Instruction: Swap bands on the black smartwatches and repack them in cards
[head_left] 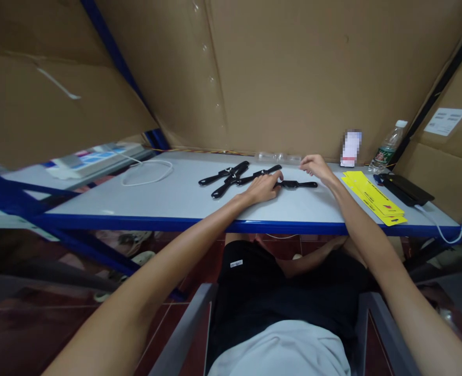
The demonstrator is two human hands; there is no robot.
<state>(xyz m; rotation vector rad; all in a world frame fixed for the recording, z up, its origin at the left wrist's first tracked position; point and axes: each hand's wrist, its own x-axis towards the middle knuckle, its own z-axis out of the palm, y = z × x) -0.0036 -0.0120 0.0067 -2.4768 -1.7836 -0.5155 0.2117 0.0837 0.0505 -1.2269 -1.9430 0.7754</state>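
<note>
Several black two-handled tools that look like spokeshaves lie on the grey table (168,193). Two of them, one spokeshave (220,192) over another (207,180), cross each other left of my hands. A third spokeshave (272,169) lies just behind my left hand (263,188). That hand is closed around the left end of a further spokeshave (292,185), whose right handle sticks out towards the right. The gripped end is hidden by my fingers. My right hand (318,167) hovers above the table, fingers loosely bent and apart, nothing visible in them.
Clear plastic packaging (278,157) lies along the cardboard back wall (278,78). To the right are yellow printed cards (372,198), a phone (350,149), a water bottle (388,149) and a black case-like object (405,189) with a white cable. A white cable (148,163) loops at the left.
</note>
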